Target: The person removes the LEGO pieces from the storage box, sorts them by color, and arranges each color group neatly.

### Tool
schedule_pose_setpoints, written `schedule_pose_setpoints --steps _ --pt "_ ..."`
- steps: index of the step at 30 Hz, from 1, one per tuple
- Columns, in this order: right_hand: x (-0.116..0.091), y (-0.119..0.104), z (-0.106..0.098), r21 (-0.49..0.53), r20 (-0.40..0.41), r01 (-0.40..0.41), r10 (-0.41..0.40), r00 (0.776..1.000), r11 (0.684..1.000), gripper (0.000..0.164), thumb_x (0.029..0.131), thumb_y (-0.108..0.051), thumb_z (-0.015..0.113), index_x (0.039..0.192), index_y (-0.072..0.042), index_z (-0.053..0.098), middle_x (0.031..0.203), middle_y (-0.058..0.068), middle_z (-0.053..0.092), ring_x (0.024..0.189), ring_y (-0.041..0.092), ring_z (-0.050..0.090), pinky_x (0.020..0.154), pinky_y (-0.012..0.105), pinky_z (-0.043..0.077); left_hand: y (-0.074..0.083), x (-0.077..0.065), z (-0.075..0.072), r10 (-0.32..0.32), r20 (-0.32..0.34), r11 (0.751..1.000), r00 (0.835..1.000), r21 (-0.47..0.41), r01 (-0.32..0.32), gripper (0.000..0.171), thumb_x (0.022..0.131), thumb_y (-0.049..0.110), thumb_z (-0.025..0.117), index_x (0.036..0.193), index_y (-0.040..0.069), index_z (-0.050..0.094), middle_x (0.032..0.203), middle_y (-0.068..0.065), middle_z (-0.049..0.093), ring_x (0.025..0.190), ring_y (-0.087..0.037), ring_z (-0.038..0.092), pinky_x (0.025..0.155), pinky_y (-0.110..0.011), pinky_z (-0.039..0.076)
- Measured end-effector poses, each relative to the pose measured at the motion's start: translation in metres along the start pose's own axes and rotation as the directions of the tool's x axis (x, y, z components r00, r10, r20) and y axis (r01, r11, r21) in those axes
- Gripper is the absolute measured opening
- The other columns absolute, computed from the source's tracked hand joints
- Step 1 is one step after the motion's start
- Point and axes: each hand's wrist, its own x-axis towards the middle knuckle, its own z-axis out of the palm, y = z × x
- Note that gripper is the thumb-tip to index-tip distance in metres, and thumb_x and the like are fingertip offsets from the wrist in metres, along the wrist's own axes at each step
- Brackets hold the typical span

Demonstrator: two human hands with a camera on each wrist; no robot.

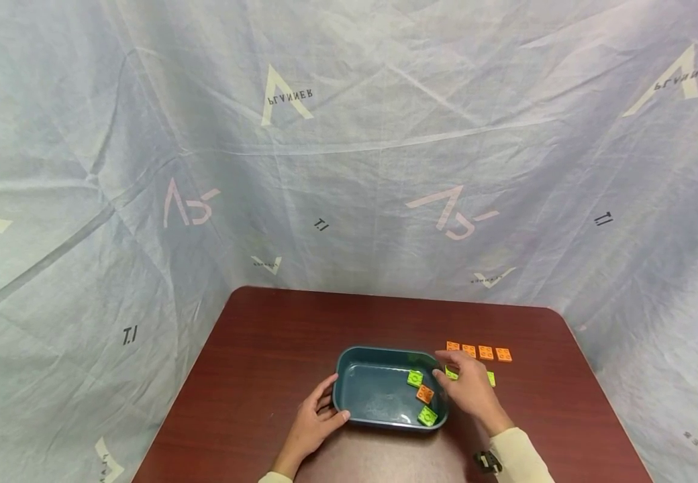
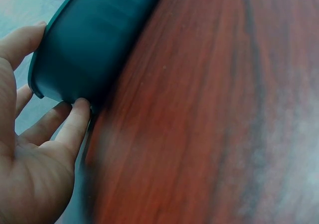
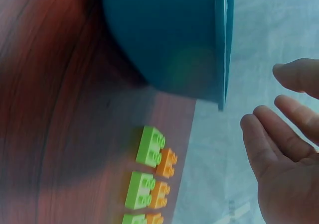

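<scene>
A dark teal rectangular dish [image 1: 379,392] stands on the table with two green toy bricks [image 1: 415,378] and one orange toy brick [image 1: 425,394] at its right end. My left hand [image 1: 315,421] holds the dish's left end, the thumb by the near corner and the fingers along the end wall [image 2: 79,45]. Over the right rim is my right hand [image 1: 470,386]; in the right wrist view this hand [image 3: 286,149] is apart from the dish, fingers loosely extended, holding nothing. Beyond it stands a row of orange bricks [image 1: 486,352], with green bricks [image 1: 490,379] in front, partly hidden by the hand.
The reddish-brown wooden table [image 1: 252,362] has rounded far corners. Grey printed cloth [image 1: 349,201] hangs behind it and on both sides. A dark wristband [image 1: 488,461] is at my right wrist.
</scene>
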Motion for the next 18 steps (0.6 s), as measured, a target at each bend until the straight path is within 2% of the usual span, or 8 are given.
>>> schedule_pose_setpoints --steps 8,14,18 --pt "0.001 -0.013 0.017 -0.027 0.033 0.049 -0.048 0.998 0.998 0.041 0.089 -0.010 0.085 0.128 -0.006 0.074 0.123 0.013 0.074 0.109 0.033 0.074 0.089 0.048 0.063 -0.001 -0.001 0.000 -0.006 -0.004 1.000 1.000 0.002 0.006 0.085 0.089 0.021 0.088 0.162 0.014 0.044 0.148 -0.029 0.057 0.131 -0.044 0.061 0.095 -0.026 0.059" --pt "0.002 -0.017 0.027 0.009 0.056 0.051 -0.052 0.997 0.999 0.041 0.089 -0.009 0.085 0.128 -0.004 0.074 0.123 0.012 0.074 0.109 0.032 0.073 0.089 0.050 0.063 -0.003 0.000 0.000 -0.001 0.004 1.000 1.000 -0.013 0.001 0.085 0.090 0.017 0.087 0.162 0.013 0.043 0.148 -0.030 0.055 0.131 -0.046 0.061 0.095 -0.026 0.059" --pt "0.004 -0.018 0.035 0.004 0.064 0.044 -0.044 0.997 0.999 0.041 0.089 -0.011 0.086 0.128 -0.008 0.075 0.122 0.010 0.074 0.106 0.029 0.072 0.087 0.047 0.062 -0.002 0.001 0.000 0.009 0.004 1.000 1.000 -0.025 -0.009 0.085 0.090 0.016 0.087 0.162 0.012 0.043 0.148 -0.031 0.055 0.132 -0.047 0.060 0.096 -0.026 0.059"
